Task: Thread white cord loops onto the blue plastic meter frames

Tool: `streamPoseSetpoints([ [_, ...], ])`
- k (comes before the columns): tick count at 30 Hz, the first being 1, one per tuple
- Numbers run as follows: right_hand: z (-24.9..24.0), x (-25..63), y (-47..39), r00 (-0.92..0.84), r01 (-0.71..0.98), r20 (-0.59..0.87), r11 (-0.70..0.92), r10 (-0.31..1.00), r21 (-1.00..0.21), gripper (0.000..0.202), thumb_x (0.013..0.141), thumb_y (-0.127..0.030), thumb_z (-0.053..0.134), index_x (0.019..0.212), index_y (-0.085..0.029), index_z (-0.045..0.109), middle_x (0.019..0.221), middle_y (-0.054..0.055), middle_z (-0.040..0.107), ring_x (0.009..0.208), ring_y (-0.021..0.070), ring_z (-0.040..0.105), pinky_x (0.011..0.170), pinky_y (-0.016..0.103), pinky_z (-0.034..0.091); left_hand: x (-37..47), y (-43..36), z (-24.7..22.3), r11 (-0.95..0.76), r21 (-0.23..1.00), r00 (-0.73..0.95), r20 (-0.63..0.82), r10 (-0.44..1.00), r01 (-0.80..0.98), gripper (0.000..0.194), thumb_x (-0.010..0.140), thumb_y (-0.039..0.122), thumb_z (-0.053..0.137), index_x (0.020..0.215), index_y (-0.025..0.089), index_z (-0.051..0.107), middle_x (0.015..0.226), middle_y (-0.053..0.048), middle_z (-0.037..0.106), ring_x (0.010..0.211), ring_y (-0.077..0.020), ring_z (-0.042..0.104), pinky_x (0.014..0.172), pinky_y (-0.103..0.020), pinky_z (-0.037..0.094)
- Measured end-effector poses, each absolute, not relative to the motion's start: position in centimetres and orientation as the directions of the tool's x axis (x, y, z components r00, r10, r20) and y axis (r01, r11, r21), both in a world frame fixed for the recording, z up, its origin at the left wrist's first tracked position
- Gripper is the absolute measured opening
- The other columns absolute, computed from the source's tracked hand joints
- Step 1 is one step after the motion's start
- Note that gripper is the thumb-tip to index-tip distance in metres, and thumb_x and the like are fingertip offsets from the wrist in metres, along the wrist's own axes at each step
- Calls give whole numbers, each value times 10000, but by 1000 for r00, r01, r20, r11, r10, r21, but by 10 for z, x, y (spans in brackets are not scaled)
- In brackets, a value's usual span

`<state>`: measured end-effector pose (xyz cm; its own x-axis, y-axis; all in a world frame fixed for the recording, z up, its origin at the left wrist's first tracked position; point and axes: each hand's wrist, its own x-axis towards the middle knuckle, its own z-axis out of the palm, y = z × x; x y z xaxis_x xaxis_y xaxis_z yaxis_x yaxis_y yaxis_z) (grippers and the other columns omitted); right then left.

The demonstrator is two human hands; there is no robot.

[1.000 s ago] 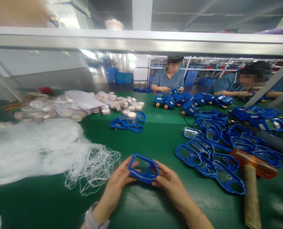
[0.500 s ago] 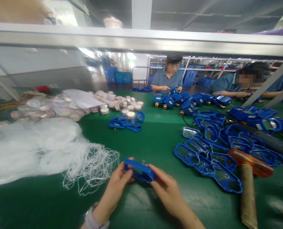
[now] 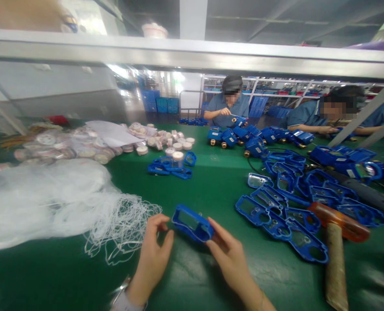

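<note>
A blue plastic housing frame with a window and a round end is tilted above the green table. My right hand pinches its right end between thumb and fingers. Just left of the frame, my left hand is apart from it, thumb and fingers spread with nothing between them. Beside that hand lies a tangle of thin white cord rings. Similar blue frames lie in a heap to the right.
A mallet with an orange head lies at the right. Clear plastic bags cover the left side, with white tape rolls behind. Blue meters with brass fittings stand farther back. Co-workers sit opposite, below a metal shelf beam.
My left hand has let go of the blue frame and moved left. The frame, still in my right hand, has turned to show more of its open side. A co-worker opposite has raised a hand.
</note>
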<state>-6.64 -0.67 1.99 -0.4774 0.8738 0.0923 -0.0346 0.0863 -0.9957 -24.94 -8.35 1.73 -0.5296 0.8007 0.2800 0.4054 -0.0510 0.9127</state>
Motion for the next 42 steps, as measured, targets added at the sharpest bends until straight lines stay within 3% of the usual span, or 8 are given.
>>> streamPoseSetpoints([
  [5, 21, -66, -3, -485, -115, -2, -66, 875, -991, 535, 718, -361, 691, 1217, -206, 575, 1176, 97, 637, 925, 234, 652, 821, 359, 530, -251, -87, 20, 65, 638, -252, 206, 946, 767, 250, 863, 279, 489, 1104, 221, 518, 594, 37, 515, 532, -157, 520, 555, -253, 347],
  [12, 23, -65, -5, -563, -34, -23, -51, 826, -998, 452, 726, -274, 676, 1170, -224, 614, 1086, 78, 679, 956, 235, 636, 825, 353, 519, -258, -87, 23, 37, 621, -118, 89, 989, 783, 119, 903, 256, 401, 860, 237, 510, 592, 32, 555, 543, -170, 567, 552, -244, 297],
  [18, 21, -63, 3, -512, -102, -46, -113, 858, -988, 514, 711, -316, 703, 1198, -196, 590, 961, 72, 705, 775, 188, 650, 709, 310, 538, -262, -89, 36, -3, 777, -80, 69, 994, 629, 106, 905, 253, 402, 854, 226, 491, 669, 25, 566, 601, -154, 549, 586, -236, 347],
  [21, 21, -62, 6, -475, -164, -84, -182, 876, -970, 522, 685, -335, 732, 1172, -195, 607, 1004, 78, 695, 765, 180, 640, 663, 294, 541, -262, -88, 31, 20, 839, -213, 114, 970, 543, 73, 872, 258, 468, 932, 219, 485, 748, 5, 576, 686, -165, 557, 648, -253, 394],
  [24, 21, -62, 6, -475, -233, -118, -255, 872, -938, 498, 673, -310, 752, 1144, -217, 624, 1079, 73, 675, 751, 160, 632, 642, 276, 539, -261, -84, 23, 44, 925, -389, 115, 914, 377, 173, 872, 302, 474, 1013, 202, 474, 817, -21, 580, 740, -171, 569, 690, -275, 430],
  [27, 19, -63, 6, -510, -274, -137, -311, 849, -910, 495, 673, -278, 761, 1145, -233, 621, 1134, 70, 655, 769, 153, 631, 629, 254, 535, -261, -79, 19, 76, 987, -362, -19, 932, 144, 371, 874, 382, 462, 1169, 157, 468, 884, -67, 626, 749, -184, 593, 681, -297, 463],
  [33, 18, -65, 4, -570, -282, -170, -386, 804, -878, 471, 696, -256, 748, 1148, -238, 616, 1098, 58, 664, 706, 114, 623, 602, 214, 529, -259, -79, 22, 126, 981, -316, -168, 934, -149, 479, 803, 419, 591, 1168, 111, 553, 943, -101, 693, 730, -179, 611, 687, -295, 488],
  [42, 20, -66, 4, -566, -329, -222, -465, 794, -822, 439, 692, -254, 752, 1114, -231, 633, 1060, 56, 664, 679, 104, 633, 604, 218, 546, -250, -83, 26, 65, 980, -307, -123, 944, -191, 566, 850, 409, 554, 1331, 150, 408, 1083, -128, 675, 948, -225, 624, 823, -331, 486],
])
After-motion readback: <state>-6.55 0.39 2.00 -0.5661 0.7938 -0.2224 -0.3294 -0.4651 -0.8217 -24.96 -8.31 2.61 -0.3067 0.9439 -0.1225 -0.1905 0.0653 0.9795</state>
